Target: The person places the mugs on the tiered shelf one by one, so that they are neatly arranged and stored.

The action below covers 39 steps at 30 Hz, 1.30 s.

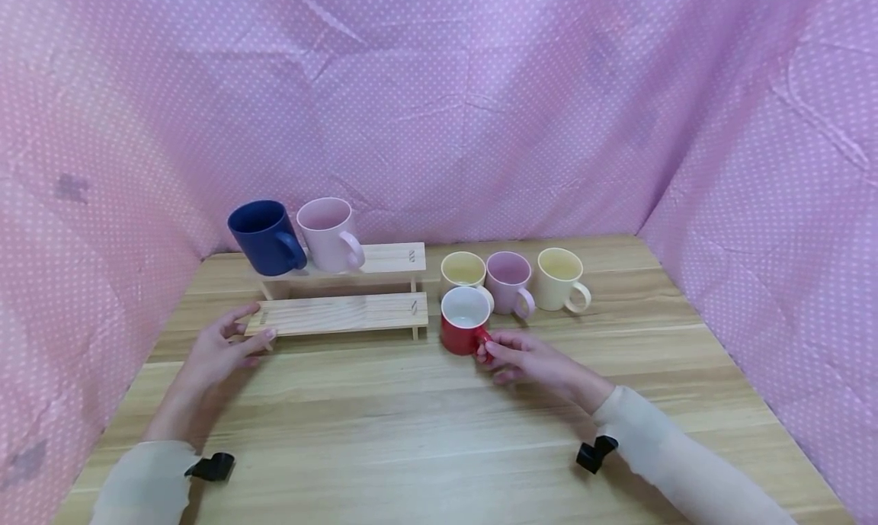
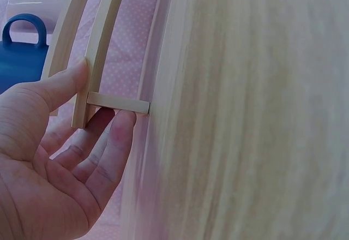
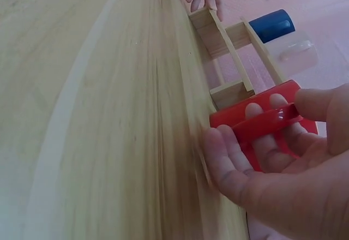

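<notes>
My left hand [image 1: 219,350] holds the left end of the low front shelf of a two-step wooden rack [image 1: 343,314]. In the left wrist view the thumb lies on the board's edge and the fingers reach under it beside the short leg [image 2: 120,102]. To the right of the rack is a red mug [image 1: 458,338] with a white inside. My right hand [image 1: 528,361] grips it by the handle; the right wrist view shows the fingers through the red handle [image 3: 264,124] with the thumb against it. The mug stands upright, at or close over the table.
On the rack's rear, higher shelf [image 1: 394,258] are a blue mug [image 1: 267,247] and a pale pink mug [image 1: 329,247]. Behind the red mug stand a yellow mug [image 1: 449,281], a pink mug [image 1: 504,296] and another yellow mug [image 1: 551,291]. Dotted pink cloth [image 1: 439,113] surrounds the wooden table [image 1: 384,433].
</notes>
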Each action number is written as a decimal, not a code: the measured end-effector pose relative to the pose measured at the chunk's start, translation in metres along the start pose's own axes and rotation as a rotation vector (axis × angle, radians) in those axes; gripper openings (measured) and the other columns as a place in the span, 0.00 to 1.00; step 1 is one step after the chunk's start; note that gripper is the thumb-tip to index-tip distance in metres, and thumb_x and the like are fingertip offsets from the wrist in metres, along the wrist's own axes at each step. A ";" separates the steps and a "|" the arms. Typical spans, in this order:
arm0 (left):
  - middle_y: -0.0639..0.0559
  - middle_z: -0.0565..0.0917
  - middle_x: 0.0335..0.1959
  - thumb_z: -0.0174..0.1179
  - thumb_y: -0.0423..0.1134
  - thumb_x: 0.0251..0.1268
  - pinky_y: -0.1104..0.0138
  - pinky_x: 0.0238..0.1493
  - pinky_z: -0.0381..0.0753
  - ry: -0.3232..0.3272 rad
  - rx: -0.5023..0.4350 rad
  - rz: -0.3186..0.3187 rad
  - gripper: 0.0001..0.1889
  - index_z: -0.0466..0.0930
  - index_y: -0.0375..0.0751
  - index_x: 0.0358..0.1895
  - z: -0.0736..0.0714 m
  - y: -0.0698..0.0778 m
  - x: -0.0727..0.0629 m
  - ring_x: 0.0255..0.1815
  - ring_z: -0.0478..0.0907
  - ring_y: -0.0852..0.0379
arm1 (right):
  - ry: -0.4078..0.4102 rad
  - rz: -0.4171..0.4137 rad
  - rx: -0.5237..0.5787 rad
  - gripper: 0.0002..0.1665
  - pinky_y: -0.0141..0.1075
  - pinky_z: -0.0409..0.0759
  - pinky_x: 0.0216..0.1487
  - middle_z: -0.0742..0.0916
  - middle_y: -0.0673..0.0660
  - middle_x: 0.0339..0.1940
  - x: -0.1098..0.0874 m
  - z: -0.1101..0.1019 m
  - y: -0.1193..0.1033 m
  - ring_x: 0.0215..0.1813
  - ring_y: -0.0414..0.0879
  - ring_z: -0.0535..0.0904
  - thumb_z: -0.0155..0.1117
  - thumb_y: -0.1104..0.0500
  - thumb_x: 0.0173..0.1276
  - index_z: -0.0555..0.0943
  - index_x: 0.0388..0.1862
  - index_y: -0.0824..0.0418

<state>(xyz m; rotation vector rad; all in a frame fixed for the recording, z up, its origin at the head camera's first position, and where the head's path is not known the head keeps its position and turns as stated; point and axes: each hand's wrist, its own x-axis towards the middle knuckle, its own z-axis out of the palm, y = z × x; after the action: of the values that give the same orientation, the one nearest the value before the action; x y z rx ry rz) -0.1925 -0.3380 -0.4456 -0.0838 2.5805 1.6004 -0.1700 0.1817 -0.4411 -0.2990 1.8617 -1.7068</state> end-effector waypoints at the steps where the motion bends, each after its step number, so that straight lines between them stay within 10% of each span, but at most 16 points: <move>1: 0.32 0.64 0.59 0.68 0.51 0.68 0.61 0.44 0.89 0.002 -0.002 0.003 0.46 0.54 0.38 0.80 0.000 0.000 0.000 0.39 0.83 0.58 | -0.009 -0.001 0.007 0.27 0.52 0.81 0.61 0.80 0.70 0.58 0.001 0.000 0.000 0.61 0.61 0.77 0.56 0.50 0.81 0.73 0.61 0.74; 18: 0.34 0.68 0.57 0.68 0.50 0.68 0.61 0.42 0.89 0.003 0.000 0.014 0.45 0.54 0.37 0.80 -0.003 0.000 -0.002 0.39 0.83 0.63 | -0.076 0.008 0.255 0.07 0.55 0.75 0.68 0.84 0.61 0.47 0.007 -0.001 0.003 0.50 0.49 0.81 0.56 0.61 0.80 0.81 0.46 0.62; 39: 0.31 0.70 0.56 0.69 0.53 0.66 0.61 0.43 0.89 0.010 0.051 -0.016 0.47 0.54 0.39 0.80 0.000 0.002 0.000 0.40 0.83 0.54 | -0.050 0.031 0.143 0.21 0.48 0.82 0.61 0.85 0.60 0.46 0.009 -0.005 0.002 0.50 0.52 0.82 0.60 0.55 0.78 0.76 0.55 0.73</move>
<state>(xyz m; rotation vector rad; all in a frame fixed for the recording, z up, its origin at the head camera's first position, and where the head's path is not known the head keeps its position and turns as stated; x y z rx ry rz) -0.1926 -0.3369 -0.4435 -0.1081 2.6201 1.5314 -0.1800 0.1813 -0.4458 -0.2520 1.6901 -1.7848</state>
